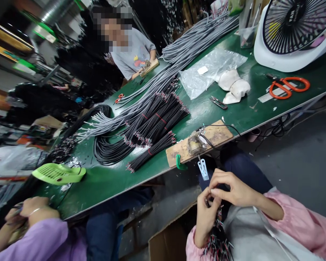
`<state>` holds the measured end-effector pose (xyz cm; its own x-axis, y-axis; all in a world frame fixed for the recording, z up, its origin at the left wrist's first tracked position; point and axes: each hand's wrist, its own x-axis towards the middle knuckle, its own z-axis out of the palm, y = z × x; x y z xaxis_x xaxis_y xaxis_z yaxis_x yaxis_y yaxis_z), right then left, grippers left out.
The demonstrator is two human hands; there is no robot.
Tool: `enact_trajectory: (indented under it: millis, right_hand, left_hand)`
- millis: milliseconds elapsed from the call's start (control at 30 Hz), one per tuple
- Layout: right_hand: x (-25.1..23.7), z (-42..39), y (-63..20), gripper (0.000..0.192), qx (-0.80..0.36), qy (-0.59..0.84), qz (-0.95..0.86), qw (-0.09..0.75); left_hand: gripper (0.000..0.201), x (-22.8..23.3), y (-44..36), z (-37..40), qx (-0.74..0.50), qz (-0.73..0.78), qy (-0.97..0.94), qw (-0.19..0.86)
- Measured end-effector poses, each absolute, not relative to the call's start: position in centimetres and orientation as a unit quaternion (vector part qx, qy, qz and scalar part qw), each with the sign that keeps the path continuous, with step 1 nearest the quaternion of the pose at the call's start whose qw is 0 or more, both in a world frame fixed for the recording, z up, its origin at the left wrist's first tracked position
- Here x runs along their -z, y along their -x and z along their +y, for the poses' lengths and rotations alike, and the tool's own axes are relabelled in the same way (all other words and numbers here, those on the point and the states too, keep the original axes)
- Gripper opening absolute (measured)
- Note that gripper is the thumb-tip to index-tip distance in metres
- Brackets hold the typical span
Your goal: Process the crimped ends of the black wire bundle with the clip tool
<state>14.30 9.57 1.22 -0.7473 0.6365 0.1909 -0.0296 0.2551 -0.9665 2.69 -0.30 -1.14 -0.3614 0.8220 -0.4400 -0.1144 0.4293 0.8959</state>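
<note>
Two bare hands meet in the head view, the left hand [204,214] nearer the wire bundle [217,243]. That bundle lies just below the left hand, beside its wrist, with its visible part running roughly down and towards the lap, its bared red and white ends splayed; where its other end goes is hidden. The left hand is curled narrow, thumb and fingers around a dark piece [207,202], too small to make out; whether it belongs to the bundle, I cannot tell. The right hand [233,186] sits just above and to the right of the left, its thumb and forefinger drawn into a narrow pinch at the left fingertips; whether anything thin is between them does not show. Ahead of both hands, near but apart, a pale blue clip [203,169] hangs at the edge of a wooden board [220,132].
</note>
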Motion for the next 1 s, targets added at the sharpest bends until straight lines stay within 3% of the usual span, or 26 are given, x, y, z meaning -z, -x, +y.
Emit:
enact_trajectory:
  millis: [167,333,533,1000]
  right_hand:
    - [-0.6,9.4,-14.1,0.008,-0.589,0.212,-0.731,0.271]
    - [1.3,9.6,-14.0,0.017,-0.626,0.284,-0.675,0.268]
    - [2.2,9.3,-14.4,0.024,-0.695,0.276,-0.611,0.260]
    - [1.4,9.0,-14.9,0.018,-0.633,0.262,-0.662,0.304]
  left_hand:
    - [0.028,0.5,-2.9,0.2,-0.477,0.686,-0.288,0.467]
    - [0.030,1.4,-2.8,-0.4,-0.507,0.641,-0.255,0.517]
    - [0.034,1.8,-2.8,-0.9,-0.537,0.618,-0.224,0.529]
    - [0.034,1.6,-2.0,-0.8,-0.533,0.608,-0.241,0.537]
